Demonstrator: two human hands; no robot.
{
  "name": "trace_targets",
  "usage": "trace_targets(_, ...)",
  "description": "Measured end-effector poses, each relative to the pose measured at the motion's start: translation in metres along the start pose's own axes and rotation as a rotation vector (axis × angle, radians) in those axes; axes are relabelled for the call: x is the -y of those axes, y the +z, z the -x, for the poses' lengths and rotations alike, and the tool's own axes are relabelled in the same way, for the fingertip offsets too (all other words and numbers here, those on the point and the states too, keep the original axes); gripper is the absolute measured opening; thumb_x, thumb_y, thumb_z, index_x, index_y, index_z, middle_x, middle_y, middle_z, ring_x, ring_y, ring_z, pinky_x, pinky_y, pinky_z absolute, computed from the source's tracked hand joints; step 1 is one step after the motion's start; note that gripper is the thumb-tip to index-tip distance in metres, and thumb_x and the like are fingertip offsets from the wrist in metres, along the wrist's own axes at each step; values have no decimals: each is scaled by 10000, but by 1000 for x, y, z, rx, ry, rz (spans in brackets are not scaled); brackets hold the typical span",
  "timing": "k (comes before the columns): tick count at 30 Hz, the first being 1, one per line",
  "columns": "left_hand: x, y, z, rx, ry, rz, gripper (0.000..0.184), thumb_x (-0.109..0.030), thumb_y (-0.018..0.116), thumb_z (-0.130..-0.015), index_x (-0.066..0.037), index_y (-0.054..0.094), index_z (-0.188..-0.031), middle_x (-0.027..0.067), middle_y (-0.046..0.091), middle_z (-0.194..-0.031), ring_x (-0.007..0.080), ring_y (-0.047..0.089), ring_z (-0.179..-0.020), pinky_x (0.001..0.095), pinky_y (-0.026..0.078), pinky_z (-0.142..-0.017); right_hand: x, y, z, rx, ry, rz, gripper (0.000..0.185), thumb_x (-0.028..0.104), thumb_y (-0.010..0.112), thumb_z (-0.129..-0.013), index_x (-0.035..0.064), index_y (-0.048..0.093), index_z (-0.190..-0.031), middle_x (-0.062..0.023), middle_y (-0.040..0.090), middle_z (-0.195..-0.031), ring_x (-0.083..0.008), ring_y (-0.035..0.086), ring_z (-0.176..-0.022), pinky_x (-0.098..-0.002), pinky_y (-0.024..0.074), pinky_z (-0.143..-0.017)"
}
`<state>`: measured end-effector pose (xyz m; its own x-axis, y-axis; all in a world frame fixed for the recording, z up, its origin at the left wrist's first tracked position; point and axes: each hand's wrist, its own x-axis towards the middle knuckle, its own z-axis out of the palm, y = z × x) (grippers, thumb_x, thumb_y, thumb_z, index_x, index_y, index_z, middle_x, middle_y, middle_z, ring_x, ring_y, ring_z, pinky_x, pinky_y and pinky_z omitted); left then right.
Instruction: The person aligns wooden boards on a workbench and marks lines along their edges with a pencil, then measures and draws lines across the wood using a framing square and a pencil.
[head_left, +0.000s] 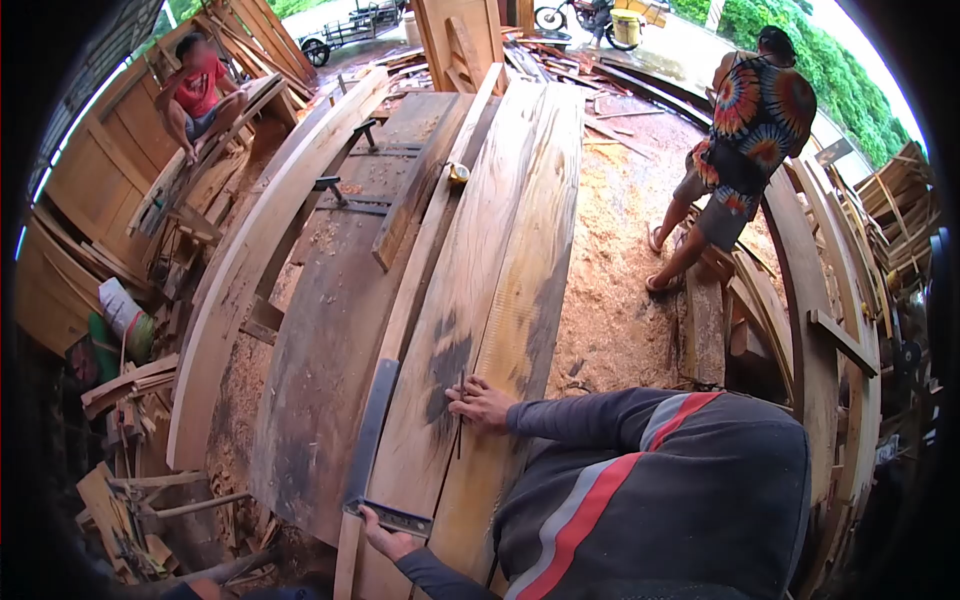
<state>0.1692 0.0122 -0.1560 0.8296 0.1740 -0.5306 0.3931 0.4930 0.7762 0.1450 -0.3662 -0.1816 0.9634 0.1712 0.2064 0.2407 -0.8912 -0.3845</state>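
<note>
My left hand [392,540] grips the short arm of a metal carpenter's square [372,430] at the near end of the planks. The square's long blade runs up along the edge of a pale plank [425,400]. Farther up, my right hand [482,405] rests on the planks near a dark stain. A thin dark stick [459,441], perhaps a pencil, passes under its curled fingers, close to the seam with a yellowish plank [515,330]. A yellow tape measure [458,173] sits higher on the wood.
Left of the planks lies a wide dark board [330,350] with black clamps [328,187] above it. One person [203,95] sits at upper left; another [757,130] stands at right on sawdust [620,290]. Long curved timbers [815,330] and scrap wood [130,510] flank both sides.
</note>
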Motion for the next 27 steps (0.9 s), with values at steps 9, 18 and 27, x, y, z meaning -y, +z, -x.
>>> trace_targets(9, -18, 21, -87, 196, -51, 176, 291, -244, 666, -971, -43, 640, -1180, 89, 709, -1089, 211, 690, -953, 404, 563, -855, -9, -13, 0, -58, -33, -111, 415, 198, 713, -755, 146, 596, -1150, -101, 554, -1416, -346, 490, -1299, -484, 368, -1112)
trace_targets(18, -88, -45, -21, 193, -132, -625, 615, -405, 731, -890, 16, 523, -1288, 116, 667, -977, 212, 692, -725, 339, 594, -670, 8, -8, -11, -167, 17, 89, 151, 155, 614, -908, 122, 669, -1046, -59, 684, -1247, -318, 614, -1058, -445, 435, -1017)
trace_targets(27, -65, -253, 104, -550, 92, -674, 411, -415, 599, -981, -22, 627, -1099, 68, 663, -901, 142, 623, -759, 304, 521, -637, 3, -3, -8, -121, -17, 162, 183, 130, 588, -921, 140, 671, -1084, -58, 673, -1293, -291, 625, -1110, -435, 434, -1018)
